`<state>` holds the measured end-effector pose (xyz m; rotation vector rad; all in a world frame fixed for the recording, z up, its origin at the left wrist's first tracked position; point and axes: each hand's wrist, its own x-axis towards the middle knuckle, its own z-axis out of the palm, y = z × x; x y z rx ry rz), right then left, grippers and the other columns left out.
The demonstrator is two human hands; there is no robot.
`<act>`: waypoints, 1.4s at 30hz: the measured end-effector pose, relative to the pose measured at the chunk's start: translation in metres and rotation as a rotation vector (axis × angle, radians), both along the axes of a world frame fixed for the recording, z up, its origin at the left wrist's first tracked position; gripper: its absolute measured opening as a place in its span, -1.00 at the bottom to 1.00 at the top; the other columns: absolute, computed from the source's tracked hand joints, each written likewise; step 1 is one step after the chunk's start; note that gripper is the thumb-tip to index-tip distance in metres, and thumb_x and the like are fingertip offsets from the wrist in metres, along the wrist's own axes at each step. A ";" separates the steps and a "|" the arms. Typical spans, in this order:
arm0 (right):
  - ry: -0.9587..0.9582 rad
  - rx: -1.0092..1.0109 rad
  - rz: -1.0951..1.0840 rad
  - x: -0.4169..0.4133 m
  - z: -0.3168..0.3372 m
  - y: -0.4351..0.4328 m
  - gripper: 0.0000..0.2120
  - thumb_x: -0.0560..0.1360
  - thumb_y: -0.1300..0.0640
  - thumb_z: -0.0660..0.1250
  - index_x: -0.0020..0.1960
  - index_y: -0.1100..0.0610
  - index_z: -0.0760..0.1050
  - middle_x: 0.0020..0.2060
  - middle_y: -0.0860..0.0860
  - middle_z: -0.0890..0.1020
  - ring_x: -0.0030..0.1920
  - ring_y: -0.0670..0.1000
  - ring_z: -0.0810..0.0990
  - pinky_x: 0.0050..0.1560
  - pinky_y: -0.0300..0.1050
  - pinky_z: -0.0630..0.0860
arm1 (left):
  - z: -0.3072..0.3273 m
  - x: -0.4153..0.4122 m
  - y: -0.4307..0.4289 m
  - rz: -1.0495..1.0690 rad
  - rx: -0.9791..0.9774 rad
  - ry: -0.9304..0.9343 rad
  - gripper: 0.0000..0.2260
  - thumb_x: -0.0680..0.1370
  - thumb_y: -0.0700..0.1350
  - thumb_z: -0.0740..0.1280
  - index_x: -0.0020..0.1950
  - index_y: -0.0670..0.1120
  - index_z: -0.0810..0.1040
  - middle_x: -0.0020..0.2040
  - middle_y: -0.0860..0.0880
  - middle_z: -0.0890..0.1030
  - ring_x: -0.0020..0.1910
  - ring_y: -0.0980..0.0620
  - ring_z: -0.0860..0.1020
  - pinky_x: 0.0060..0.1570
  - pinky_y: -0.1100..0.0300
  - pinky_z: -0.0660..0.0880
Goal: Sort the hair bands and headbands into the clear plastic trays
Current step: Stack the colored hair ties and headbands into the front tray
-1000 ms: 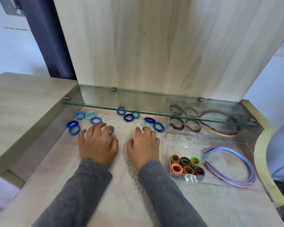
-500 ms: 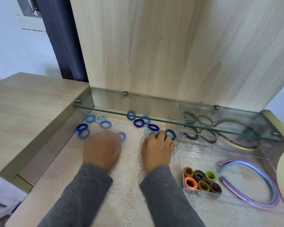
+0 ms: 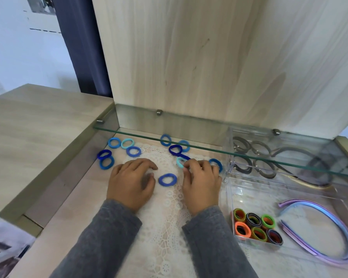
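Several blue hair bands lie scattered on a white lace mat, among them a group at the left and one blue band between my hands. My left hand rests on the mat with curled fingers and holds nothing. My right hand pinches a light-blue hair band at its fingertips; another blue band sits just behind its fingers. The near clear tray holds orange, green and dark bands and a pastel headband.
A glass shelf spans the recess just above the far bands. Under it, a second clear tray holds grey bands and dark headbands. A wooden panel rises behind, and a wooden desk top lies to the left.
The view has shifted, moving everything rightwards. One blue band now lies between my hands, clear of the left fingers. My right fingertips have closed on the light-blue band.
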<state>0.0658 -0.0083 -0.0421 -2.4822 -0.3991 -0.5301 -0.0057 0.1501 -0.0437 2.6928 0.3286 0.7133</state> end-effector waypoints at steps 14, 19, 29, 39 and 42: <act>-0.050 -0.188 0.310 -0.009 0.012 -0.005 -0.82 0.38 0.20 0.42 -0.09 -0.04 0.55 -0.10 -0.16 0.60 -0.06 0.01 0.47 -0.11 -0.07 0.24 | 0.004 0.024 0.041 0.435 0.053 0.182 -0.75 0.54 -0.02 0.21 0.17 0.13 0.56 0.27 0.04 0.50 0.24 -0.05 0.41 0.16 -0.02 0.22; -0.020 -0.186 0.317 -0.010 0.013 -0.007 -0.81 0.33 0.17 0.32 -0.07 -0.01 0.52 -0.10 -0.16 0.57 -0.06 -0.02 0.42 -0.10 -0.09 0.17 | 0.002 0.021 0.043 0.397 0.044 0.164 -0.81 0.52 0.01 0.26 0.10 0.09 0.58 0.25 0.06 0.51 0.24 -0.03 0.40 0.15 -0.02 0.21; -0.018 -0.159 0.351 -0.010 0.014 -0.002 -0.78 0.31 0.17 0.22 -0.09 0.00 0.52 -0.11 -0.16 0.57 -0.08 -0.01 0.42 -0.11 -0.08 0.22 | 0.005 0.011 0.026 0.218 -0.005 0.080 -0.92 0.57 0.03 0.26 0.01 0.10 0.52 0.02 0.10 0.60 0.07 0.01 0.51 0.21 0.00 0.23; 0.086 0.025 0.250 -0.007 0.012 -0.003 -0.70 0.32 0.20 0.09 -0.05 -0.04 0.47 -0.01 -0.14 0.52 0.04 -0.05 0.35 -0.01 -0.07 0.24 | 0.005 0.000 -0.006 0.032 -0.008 -0.152 -0.90 0.51 0.08 0.29 -0.10 0.08 0.54 -0.07 0.16 0.57 -0.12 0.11 0.52 0.04 0.10 0.27; 0.125 0.026 0.205 -0.006 0.010 -0.004 -0.59 0.30 0.13 -0.03 0.01 -0.01 0.48 0.04 -0.12 0.53 0.08 -0.04 0.34 0.01 -0.10 0.21 | 0.004 -0.005 -0.020 -0.068 0.052 -0.171 -0.88 0.48 0.09 0.27 -0.11 0.09 0.55 -0.08 0.18 0.56 -0.11 0.14 0.51 0.00 0.15 0.25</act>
